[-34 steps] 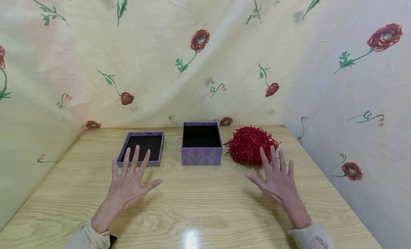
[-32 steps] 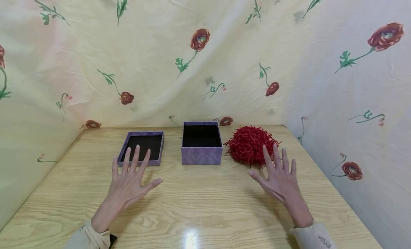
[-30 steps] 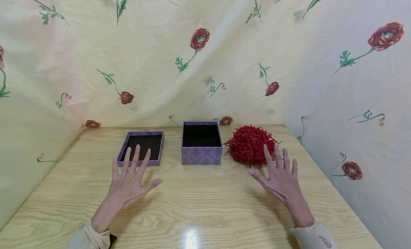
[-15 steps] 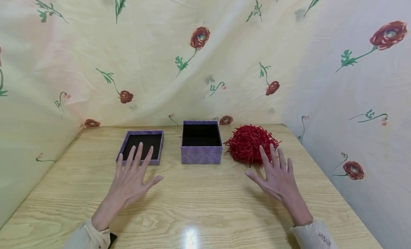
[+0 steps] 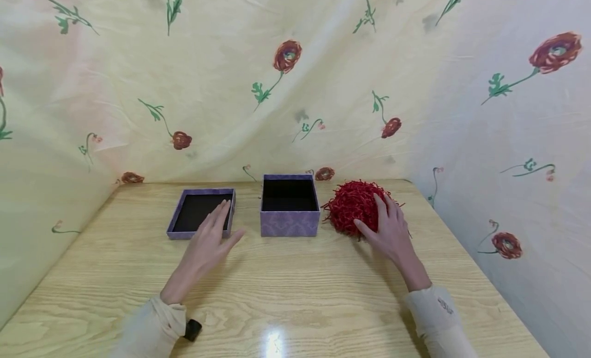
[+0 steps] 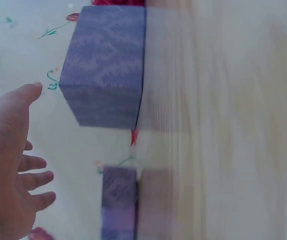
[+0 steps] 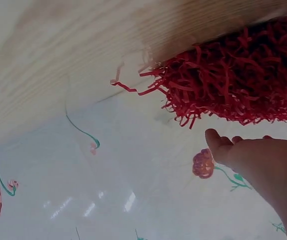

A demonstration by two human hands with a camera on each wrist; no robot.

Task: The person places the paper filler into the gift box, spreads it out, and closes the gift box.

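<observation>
On the surface (image 5: 295,281), taking six o'clock as the person's edge, I see the red shredded-paper heap (image 5: 348,209) at about one-thirty, the purple box (image 5: 290,224) at twelve with its black inside upward, and the shallow purple lid (image 5: 196,212) near ten-thirty.

Both hands are bare of any load. The right hand (image 5: 390,236) arches over the heap with thumb and fingers well parted; my wrist view makes it look just clear of the strands. The left hand (image 5: 205,245) hangs at ten, fingers straight, over the lid's three o'clock rim.

My worry is the tangle: a shallow pinch would probably take only top strands, and a quick lift could drag loose ends outward and scatter them. Dropping the left hand carelessly might nudge the lid askew.
</observation>
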